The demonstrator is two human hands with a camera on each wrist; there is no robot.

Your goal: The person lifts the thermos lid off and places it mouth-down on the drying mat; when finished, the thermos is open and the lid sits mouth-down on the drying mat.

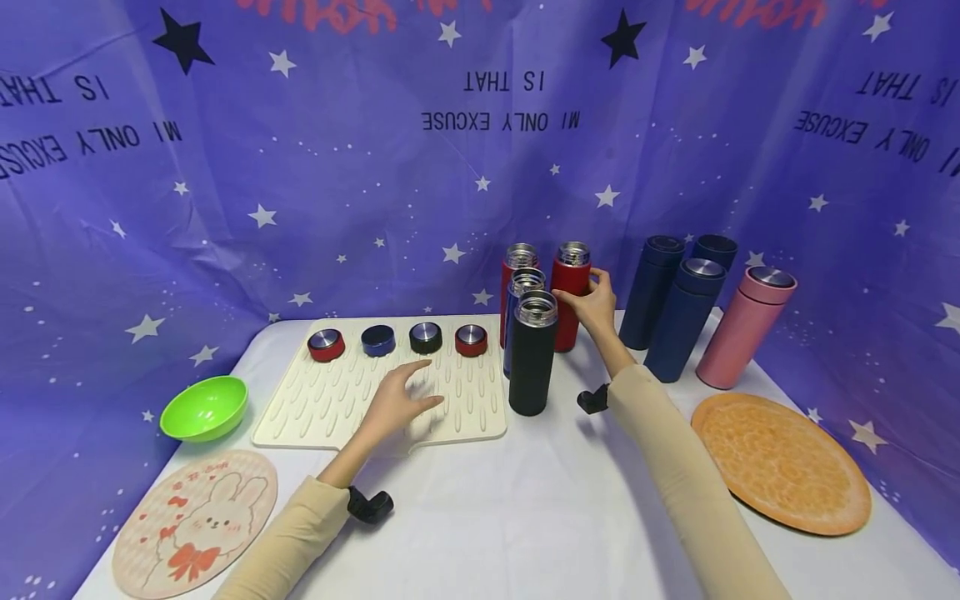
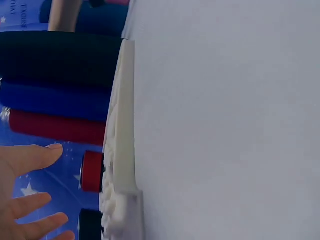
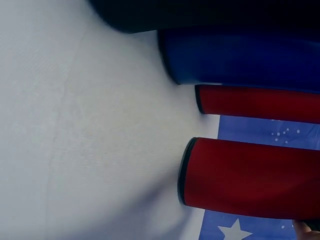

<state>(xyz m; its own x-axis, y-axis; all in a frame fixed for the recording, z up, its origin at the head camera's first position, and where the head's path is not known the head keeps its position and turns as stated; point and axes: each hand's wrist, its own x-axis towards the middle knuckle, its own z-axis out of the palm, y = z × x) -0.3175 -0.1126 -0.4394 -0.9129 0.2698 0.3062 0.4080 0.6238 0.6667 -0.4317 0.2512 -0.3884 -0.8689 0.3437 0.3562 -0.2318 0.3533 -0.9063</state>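
My right hand [image 1: 595,304] grips an uncapped red thermos [image 1: 566,321] near its top, thumb on one side and fingers round the other. In the right wrist view that red thermos [image 3: 245,177] appears with its base close to the tablecloth. Beside it stand another lidless red thermos [image 1: 517,254], a blue one [image 1: 509,333] and a black one [image 1: 531,367]. My left hand [image 1: 397,402] hovers over the white ridged board [image 1: 330,408], fingers spread and holding nothing. On the board's far side sit a red lid [image 1: 326,346], a blue lid [image 1: 378,341], a black lid [image 1: 425,337] and another red lid [image 1: 471,341].
At the right stand several capped thermoses, dark blue ones [image 1: 678,333] and a pink one [image 1: 738,333]. An orange round mat [image 1: 780,467] lies in front of them. On the left are a green bowl [image 1: 204,408] and a rabbit mat [image 1: 202,517]. A purple starry cloth [image 1: 375,208] hangs behind.
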